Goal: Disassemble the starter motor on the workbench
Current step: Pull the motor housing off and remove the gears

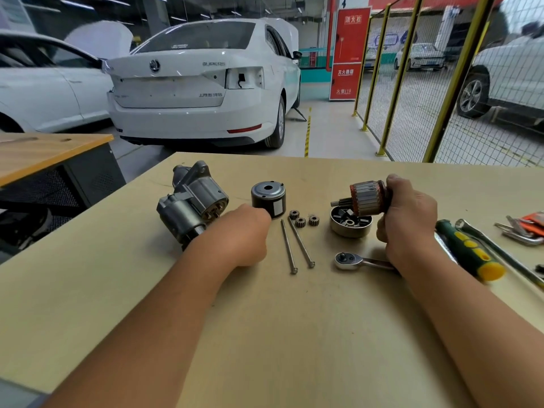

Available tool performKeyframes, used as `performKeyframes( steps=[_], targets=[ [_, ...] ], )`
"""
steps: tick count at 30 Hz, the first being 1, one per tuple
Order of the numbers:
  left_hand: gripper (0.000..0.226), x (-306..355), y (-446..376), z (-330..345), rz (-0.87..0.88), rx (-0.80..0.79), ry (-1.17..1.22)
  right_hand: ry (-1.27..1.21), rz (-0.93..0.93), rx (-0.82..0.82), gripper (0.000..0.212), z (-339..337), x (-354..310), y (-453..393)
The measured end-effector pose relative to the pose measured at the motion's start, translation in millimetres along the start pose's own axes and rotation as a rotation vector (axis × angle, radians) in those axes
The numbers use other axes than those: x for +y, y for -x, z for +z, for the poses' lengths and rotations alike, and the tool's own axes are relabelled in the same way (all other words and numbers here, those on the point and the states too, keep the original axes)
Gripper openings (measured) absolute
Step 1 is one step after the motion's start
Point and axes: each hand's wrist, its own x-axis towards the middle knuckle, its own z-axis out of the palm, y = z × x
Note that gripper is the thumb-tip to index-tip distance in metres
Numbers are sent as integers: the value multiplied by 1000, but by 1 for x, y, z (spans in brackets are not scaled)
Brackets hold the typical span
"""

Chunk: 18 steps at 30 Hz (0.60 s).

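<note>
The grey starter housing (191, 201) lies on the wooden workbench (265, 334) at the left. My left hand (244, 231) rests between it and the black motor casing (268, 198), fingers curled under; whether it holds anything is hidden. My right hand (409, 213) grips the copper-banded armature (365, 198) and holds it tilted just above the round end cap with brushes (350, 225). Three small planet gears (301, 219) and two long through bolts (295, 245) lie in the middle.
A ratchet wrench (353, 260) lies under my right wrist. A green-and-yellow screwdriver (468, 250), a long metal bar (500, 251) and orange-handled tools (527, 228) sit at the right. White cars and a yellow mesh fence (397, 83) stand beyond the bench.
</note>
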Motion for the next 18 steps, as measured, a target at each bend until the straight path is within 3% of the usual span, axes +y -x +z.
performKeyframes(
  steps=[4, 9, 12, 15, 18],
  targets=[
    [32, 3, -12, 13, 25, 86, 392, -9, 14, -4, 43, 1, 1, -1],
    [27, -1, -19, 24, -40, 130, 785, -12, 14, -12, 43, 1, 3, -4],
    [33, -2, -22, 27, -90, 173, 831, 9, 6, -7, 43, 2, 4, -5],
    [29, 2, -33, 33, -206, 379, 780, 80, -73, -26, 43, 1, 0, -8],
    [45, 6, -47, 38, -282, 511, 850, 156, -197, -91, 42, 5, -14, -14]
  ],
)
